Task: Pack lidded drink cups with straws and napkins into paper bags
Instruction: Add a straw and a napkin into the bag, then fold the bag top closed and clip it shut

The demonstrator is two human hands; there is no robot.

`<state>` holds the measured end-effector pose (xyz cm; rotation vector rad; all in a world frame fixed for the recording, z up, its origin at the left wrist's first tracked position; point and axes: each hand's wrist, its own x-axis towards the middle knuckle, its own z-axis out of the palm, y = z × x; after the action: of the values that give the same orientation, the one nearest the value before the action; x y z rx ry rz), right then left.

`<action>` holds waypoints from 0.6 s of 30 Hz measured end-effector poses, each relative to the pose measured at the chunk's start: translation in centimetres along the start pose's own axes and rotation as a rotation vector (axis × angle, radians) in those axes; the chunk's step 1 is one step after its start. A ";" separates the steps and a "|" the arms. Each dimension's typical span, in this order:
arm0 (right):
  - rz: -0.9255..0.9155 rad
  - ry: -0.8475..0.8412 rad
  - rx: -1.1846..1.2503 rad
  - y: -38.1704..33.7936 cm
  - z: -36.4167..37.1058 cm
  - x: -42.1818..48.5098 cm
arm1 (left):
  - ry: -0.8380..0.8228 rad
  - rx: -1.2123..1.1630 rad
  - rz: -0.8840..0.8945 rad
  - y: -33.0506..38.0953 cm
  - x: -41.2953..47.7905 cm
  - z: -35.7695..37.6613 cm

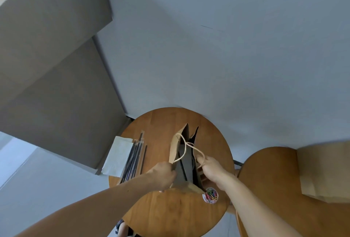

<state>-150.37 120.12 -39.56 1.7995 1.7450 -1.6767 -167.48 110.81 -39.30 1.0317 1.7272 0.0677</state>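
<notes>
A brown paper bag [177, 146] with twine handles stands open on the round wooden table [170, 208]. My left hand [162, 175] grips the bag's near left rim. My right hand [210, 168] grips the right rim by a twine handle. A dark straw shows inside the bag; any cup in there is hidden in shadow. Left of the bag lie several black wrapped straws [134, 159] and a stack of white napkins [118, 156].
A small clear tub of coloured paper clips [210, 195] sits just right of the bag's near corner. A second wooden table [269, 183] at the right carries flat brown paper bags [325, 170]. A grey cabinet stands at the left.
</notes>
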 end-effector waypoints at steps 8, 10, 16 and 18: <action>-0.224 0.107 0.084 2.4 0.8 0.3 | 0.006 0.032 0.170 0.9 -0.6 -0.2; -0.221 0.109 0.131 5.2 1.3 0.3 | -0.038 0.091 0.169 0.5 -1.0 -0.3; -0.121 -0.062 -0.341 11.1 3.7 0.1 | 0.116 0.441 0.138 0.2 0.0 0.6; -0.127 0.035 -0.366 11.2 5.1 0.1 | 0.120 0.443 0.141 0.5 0.2 0.8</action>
<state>-144.89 112.89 -47.92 1.5910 2.0580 -1.2615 -166.57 110.95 -39.53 1.4987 1.8182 -0.1748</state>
